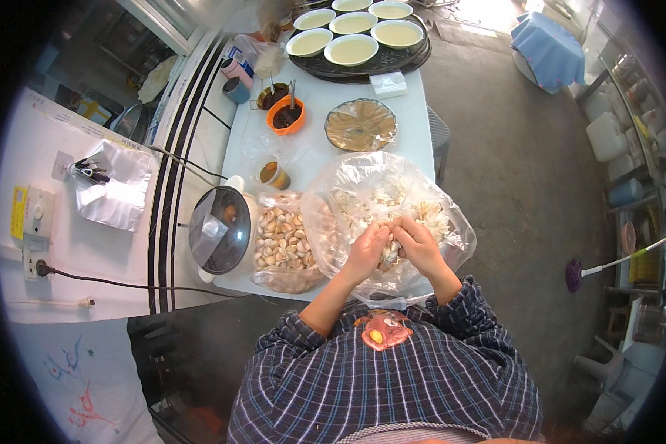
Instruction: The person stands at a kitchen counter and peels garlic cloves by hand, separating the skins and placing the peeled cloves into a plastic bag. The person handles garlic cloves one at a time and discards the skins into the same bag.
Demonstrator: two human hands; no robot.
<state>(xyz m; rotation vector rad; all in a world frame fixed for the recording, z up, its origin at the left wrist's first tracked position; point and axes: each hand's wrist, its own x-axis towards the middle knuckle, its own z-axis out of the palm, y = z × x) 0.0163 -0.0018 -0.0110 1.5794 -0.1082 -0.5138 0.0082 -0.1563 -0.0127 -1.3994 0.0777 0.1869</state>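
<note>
My left hand (368, 251) and my right hand (420, 247) meet at the fingertips over a large clear plastic bag (460, 227). Between them is a whitish piece that looks like part of a garlic bulb (389, 252); the fingers partly hide it. Papery garlic skins and bulb pieces (433, 213) lie inside the open bag. To the left, touching it, stands another clear bag filled with separate unpeeled garlic cloves (284, 238). Both hands are curled with fingers pinched on the piece.
A lidded electric cooker (220, 230) stands at the table's left edge. Beyond the bags are a cup of brownish liquid (275, 176), an orange bowl of dark sauce (286, 115), a covered round dish (361, 125) and a black tray (322, 67) with several white bowls.
</note>
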